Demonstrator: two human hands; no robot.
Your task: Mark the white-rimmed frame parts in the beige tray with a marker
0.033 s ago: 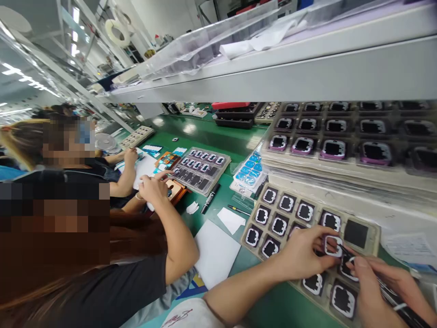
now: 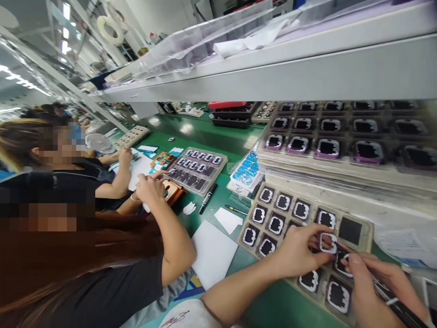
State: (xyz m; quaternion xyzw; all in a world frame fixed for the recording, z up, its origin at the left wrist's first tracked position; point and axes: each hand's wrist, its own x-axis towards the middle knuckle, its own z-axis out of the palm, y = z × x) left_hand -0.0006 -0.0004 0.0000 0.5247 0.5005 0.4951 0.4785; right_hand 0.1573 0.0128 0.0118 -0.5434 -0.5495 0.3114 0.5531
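Note:
My left hand [image 2: 300,253] pinches a small square part with a white-and-purple frame [image 2: 328,242] over a beige tray [image 2: 370,233]. The tray's pockets hold several similar black parts with white frames. My right hand [image 2: 373,284] is closed on a thin black tool [image 2: 392,298]. The tool's tip touches the right side of the held part. One pocket at the tray's far right holds a plain dark square [image 2: 348,230].
Stacked trays of purple-framed parts [image 2: 327,149] rise behind my tray, under a grey shelf [image 2: 307,73]. A white sheet [image 2: 213,253], a marker [image 2: 206,198] and blue stickers [image 2: 246,171] lie on the green bench. Co-workers' arms [image 2: 170,228] work to the left beside another tray [image 2: 200,169].
The view has shifted a little, so everything sits slightly left and higher. Both hands stay on the same part and tool.

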